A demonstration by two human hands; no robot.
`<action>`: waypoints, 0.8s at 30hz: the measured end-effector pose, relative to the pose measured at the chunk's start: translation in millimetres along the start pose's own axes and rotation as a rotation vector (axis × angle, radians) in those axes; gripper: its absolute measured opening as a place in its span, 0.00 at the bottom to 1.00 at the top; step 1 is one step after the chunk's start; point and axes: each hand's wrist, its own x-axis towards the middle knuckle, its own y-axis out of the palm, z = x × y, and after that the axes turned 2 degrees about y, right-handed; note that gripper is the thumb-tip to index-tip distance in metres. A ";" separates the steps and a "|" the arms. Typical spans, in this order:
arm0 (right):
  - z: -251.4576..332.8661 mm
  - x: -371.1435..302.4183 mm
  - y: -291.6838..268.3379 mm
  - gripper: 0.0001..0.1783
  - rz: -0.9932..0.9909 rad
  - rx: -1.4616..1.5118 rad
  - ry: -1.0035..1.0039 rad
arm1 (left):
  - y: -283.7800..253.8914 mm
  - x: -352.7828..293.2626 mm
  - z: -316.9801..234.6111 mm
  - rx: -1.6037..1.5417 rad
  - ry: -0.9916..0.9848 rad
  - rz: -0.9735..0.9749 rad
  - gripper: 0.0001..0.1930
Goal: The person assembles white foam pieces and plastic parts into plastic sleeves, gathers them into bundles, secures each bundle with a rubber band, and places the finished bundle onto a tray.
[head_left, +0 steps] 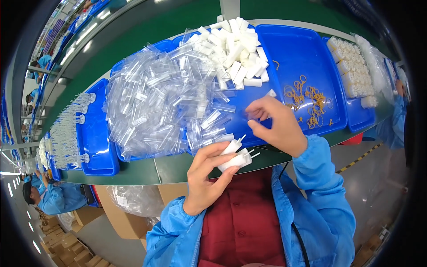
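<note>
My left hand [208, 171] is closed around two white plugs [236, 159], held side by side with their metal pins pointing to the right. My right hand [276, 122] hovers just right of them over the blue tray, thumb and fingers apart, with nothing visible between them. Left of and beyond my hands lies a large heap of clear plastic sleeves [151, 98]. Behind that, a pile of white block-shaped pieces [240, 51] fills the far part of the tray. Yellow-brown rubber bands [316, 104] lie scattered in the blue tray [289, 38] on the right.
Rows of white pieces [349, 66] stand at the far right beside a clear plastic bag [376, 62]. Many clear-and-white parts [66, 129] stand at the left by a blue tray [95, 147]. Below the green bench edge is a cardboard box [120, 213]. A co-worker [62, 193] is at the left.
</note>
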 end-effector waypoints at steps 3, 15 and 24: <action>13.8 -11.0 -1.7 0.18 -0.107 0.636 0.261 | 5.6 4.1 0.9 -0.137 -0.065 -0.056 0.15; 26.8 -34.4 21.9 0.24 -0.188 1.025 0.235 | 24.7 18.6 1.2 -0.209 -0.073 -0.096 0.13; 17.6 -38.4 27.3 0.16 -0.234 0.987 0.127 | 24.5 20.0 1.8 -0.211 -0.104 -0.182 0.11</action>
